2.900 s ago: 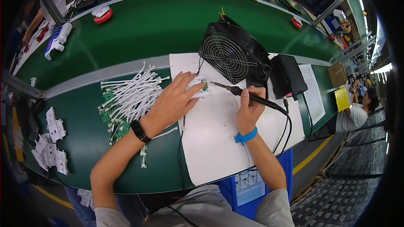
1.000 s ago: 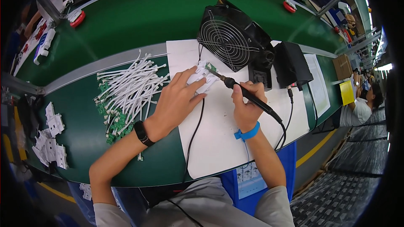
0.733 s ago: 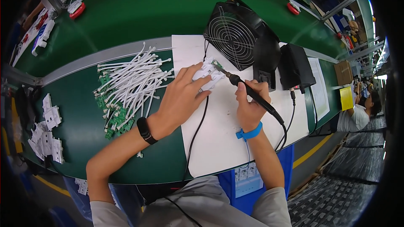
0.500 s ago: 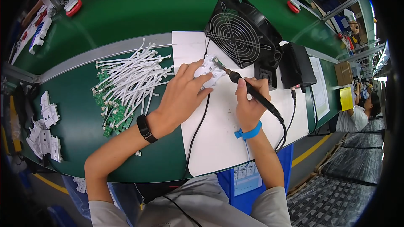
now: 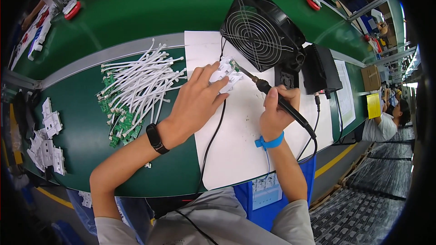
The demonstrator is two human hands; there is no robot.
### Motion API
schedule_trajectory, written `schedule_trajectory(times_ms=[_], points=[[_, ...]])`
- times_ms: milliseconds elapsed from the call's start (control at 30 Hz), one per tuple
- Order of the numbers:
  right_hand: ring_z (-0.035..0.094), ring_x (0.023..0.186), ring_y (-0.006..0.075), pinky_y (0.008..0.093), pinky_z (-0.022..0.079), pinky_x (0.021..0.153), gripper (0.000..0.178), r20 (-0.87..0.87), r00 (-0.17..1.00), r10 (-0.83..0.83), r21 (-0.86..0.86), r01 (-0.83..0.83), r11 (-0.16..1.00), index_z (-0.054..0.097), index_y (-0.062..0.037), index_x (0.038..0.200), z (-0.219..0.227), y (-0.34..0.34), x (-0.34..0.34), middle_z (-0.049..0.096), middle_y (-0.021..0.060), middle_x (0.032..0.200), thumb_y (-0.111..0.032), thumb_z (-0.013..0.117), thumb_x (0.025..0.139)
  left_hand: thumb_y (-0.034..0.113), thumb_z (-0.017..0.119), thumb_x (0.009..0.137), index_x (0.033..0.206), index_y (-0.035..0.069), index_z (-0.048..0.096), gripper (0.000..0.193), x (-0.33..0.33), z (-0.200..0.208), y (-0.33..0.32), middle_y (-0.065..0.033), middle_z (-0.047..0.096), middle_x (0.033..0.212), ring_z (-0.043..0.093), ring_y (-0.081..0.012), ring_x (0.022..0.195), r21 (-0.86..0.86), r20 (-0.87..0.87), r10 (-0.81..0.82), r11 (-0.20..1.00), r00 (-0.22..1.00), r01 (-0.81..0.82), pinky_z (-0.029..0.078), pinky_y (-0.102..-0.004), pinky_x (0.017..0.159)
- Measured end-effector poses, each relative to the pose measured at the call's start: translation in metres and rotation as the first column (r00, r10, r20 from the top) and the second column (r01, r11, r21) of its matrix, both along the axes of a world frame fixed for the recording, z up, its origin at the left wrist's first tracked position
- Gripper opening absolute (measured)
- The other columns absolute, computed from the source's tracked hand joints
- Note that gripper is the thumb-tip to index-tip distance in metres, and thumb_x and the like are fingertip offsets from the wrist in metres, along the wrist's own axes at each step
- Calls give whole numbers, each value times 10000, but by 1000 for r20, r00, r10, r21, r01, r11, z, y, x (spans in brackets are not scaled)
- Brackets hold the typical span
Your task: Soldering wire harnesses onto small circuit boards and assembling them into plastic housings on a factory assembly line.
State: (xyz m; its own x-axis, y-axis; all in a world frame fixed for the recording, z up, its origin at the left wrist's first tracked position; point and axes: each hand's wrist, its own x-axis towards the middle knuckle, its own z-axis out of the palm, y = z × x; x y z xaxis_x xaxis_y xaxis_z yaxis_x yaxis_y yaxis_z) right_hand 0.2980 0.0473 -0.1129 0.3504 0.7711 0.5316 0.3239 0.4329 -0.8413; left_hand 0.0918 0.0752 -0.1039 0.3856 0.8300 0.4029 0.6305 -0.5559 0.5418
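My left hand (image 5: 193,102) lies over a white plastic part (image 5: 232,80) on the white sheet, thumb and fingers gripping its near left side. A small green piece (image 5: 234,67) shows near the part's far edge. With my right hand (image 5: 276,117) I hold a soldering iron (image 5: 263,85) by its black handle. Its metal tip slants up and left to the green piece; whether they touch, I cannot tell. Left of my left hand lies a pile of white cables (image 5: 147,79) with green circuit boards (image 5: 122,129) at their ends.
A black fan (image 5: 254,36) with a wire guard stands behind the white part. To its right is a black box-shaped unit (image 5: 320,70) with a cord. White plastic parts (image 5: 47,147) are stacked at the far left. A black cable (image 5: 212,147) crosses the white sheet (image 5: 240,154).
My right hand has moved slightly right and toward me, drawing the soldering iron back so more of its metal shaft shows. The left hand stays on the white part.
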Motion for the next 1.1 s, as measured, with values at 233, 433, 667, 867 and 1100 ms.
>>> schedule_trajectory(times_ms=[233,433,667,867,1100], points=[[582,616,91,218,432,577,200,-6,999,47,-28,-47,999,511,0,921,-1,1,2,609,86,701,-9,709,941,136,800,843,1171,54,740,344,2,-1,-1,-168,576,1418,596,-340,1147,22,6,0,1000,1000,0,551,-404,892],[596,552,95,217,433,526,192,-28,995,99,-105,-102,989,515,6,930,5,3,-3,623,85,658,-8,705,952,115,783,852,1155,-12,727,334,2,1,-1,-221,577,1357,566,-343,1188,30,13,-18,999,1000,18,544,-402,925],[610,555,98,212,434,505,187,-9,993,114,-131,-114,985,515,15,939,9,2,-10,651,96,675,-13,698,965,111,785,847,1158,-13,728,339,2,0,-1,-226,576,1357,563,-346,1183,32,30,-19,999,999,18,527,-409,952],[513,487,84,224,398,463,228,-187,979,84,-171,-117,978,442,-42,910,18,6,-15,573,67,634,-97,625,1034,129,805,836,1164,62,746,340,3,-3,-1,-162,581,1405,596,-339,1154,42,18,20,999,1000,-21,552,-408,888],[504,487,89,224,377,456,229,-238,971,27,-116,-56,992,424,-52,915,18,8,-6,554,71,645,-84,613,1040,143,801,847,1169,68,749,335,3,-3,-1,-151,574,1417,599,-323,1113,44,0,15,999,1000,-15,551,-397,877]])
